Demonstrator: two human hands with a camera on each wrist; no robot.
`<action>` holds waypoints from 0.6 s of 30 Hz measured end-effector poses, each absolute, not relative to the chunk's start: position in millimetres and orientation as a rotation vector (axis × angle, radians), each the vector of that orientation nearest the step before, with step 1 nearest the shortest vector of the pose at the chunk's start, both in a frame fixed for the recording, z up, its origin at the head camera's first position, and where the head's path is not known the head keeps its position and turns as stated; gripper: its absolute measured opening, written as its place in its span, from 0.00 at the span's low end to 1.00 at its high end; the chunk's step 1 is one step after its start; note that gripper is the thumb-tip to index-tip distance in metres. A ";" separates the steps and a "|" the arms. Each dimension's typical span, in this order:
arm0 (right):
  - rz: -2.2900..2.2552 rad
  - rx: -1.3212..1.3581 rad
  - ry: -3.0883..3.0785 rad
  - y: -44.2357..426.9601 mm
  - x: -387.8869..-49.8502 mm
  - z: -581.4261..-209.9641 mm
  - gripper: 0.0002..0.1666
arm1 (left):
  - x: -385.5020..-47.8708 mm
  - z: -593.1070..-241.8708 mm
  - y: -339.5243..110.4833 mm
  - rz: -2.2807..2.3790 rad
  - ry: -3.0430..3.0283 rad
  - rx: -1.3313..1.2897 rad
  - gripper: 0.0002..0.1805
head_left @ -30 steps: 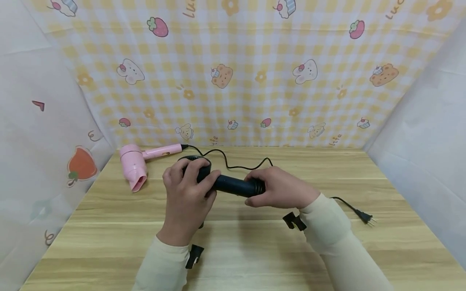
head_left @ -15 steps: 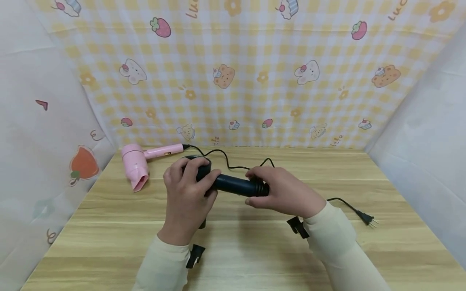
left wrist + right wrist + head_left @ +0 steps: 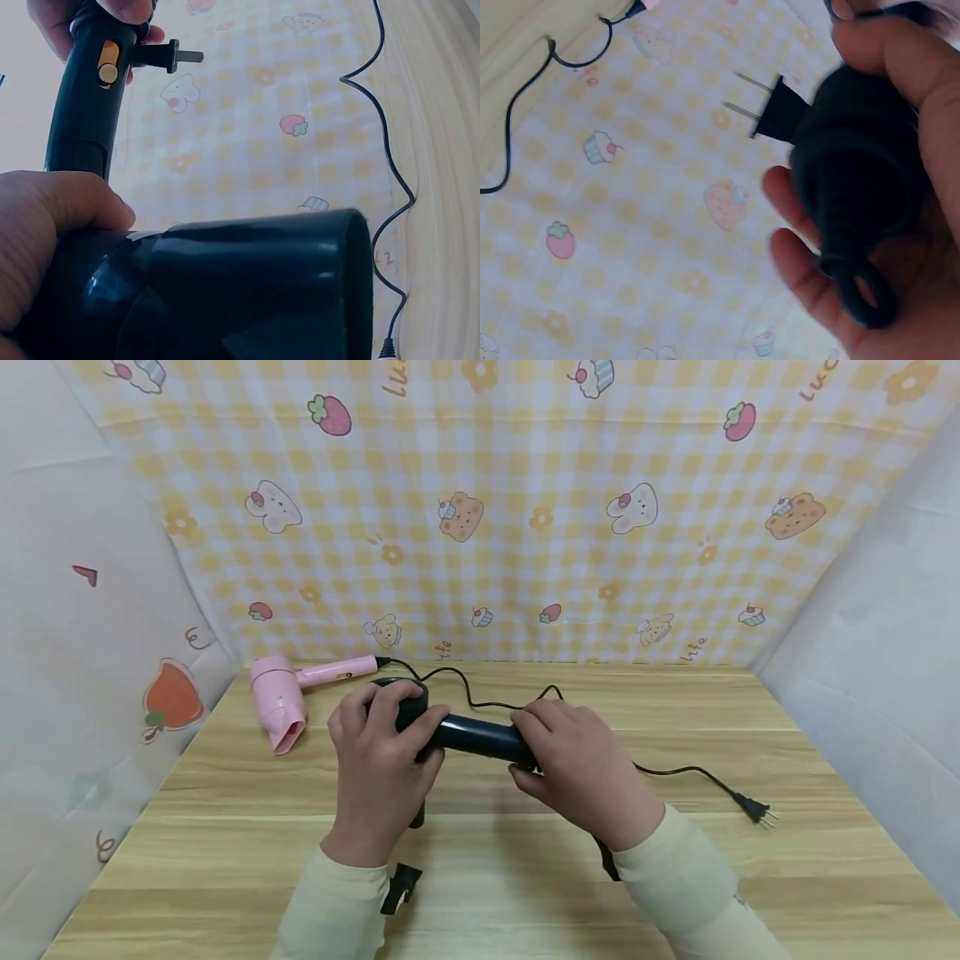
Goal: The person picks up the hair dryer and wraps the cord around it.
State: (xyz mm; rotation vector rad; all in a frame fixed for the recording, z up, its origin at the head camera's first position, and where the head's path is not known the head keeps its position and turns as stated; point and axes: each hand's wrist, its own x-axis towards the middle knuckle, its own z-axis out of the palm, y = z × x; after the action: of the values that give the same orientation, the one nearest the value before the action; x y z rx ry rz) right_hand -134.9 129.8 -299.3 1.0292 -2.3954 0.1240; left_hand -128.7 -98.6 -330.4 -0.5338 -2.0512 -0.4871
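A dark, glossy hair dryer (image 3: 480, 737) is held above the table by both hands. My left hand (image 3: 378, 768) grips its barrel, with fingers over the top and the thumb by the handle joint. My right hand (image 3: 581, 764) holds the handle's far end, covering it in the head view. In the left wrist view the barrel (image 3: 255, 277) fills the foreground, and a gold switch (image 3: 108, 73) shows on the handle. A two-pin plug (image 3: 784, 109) sticks out beside the handle end in the right wrist view. There a black cord loop (image 3: 866, 292) hangs at the palm.
A pink hair dryer (image 3: 281, 697) lies at the table's back left. Its black cord (image 3: 487, 703) winds rightward behind my hands to a plug (image 3: 752, 807) on the right. Patterned cloth (image 3: 540, 518) hangs behind the wooden table (image 3: 480, 893). Dark clips (image 3: 401, 887) sit at my wrists.
My right hand has turned and closed further over the handle end, hiding the ridged part seen earlier. The left hand keeps its hold and has shifted very slightly left.
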 end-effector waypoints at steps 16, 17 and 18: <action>0.026 0.825 -2.263 112.5 -135.3 -329.8 0.20 | -128.8 -331.8 -97.8 -0.491 -2.001 -0.534 0.17; 0.054 0.841 -2.265 113.5 -136.9 -329.4 0.19 | -129.1 -332.1 -97.2 -0.488 -2.001 -0.535 0.17; 0.084 0.860 -2.269 114.8 -138.5 -328.5 0.18 | -129.2 -332.3 -96.6 -0.484 -2.000 -0.535 0.17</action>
State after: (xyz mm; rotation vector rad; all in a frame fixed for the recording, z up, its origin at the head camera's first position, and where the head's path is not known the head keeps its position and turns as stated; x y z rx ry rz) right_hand -138.5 114.8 -328.5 0.8603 -2.2689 0.0836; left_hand -129.2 -96.6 -332.3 -0.5346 -2.0001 -0.4842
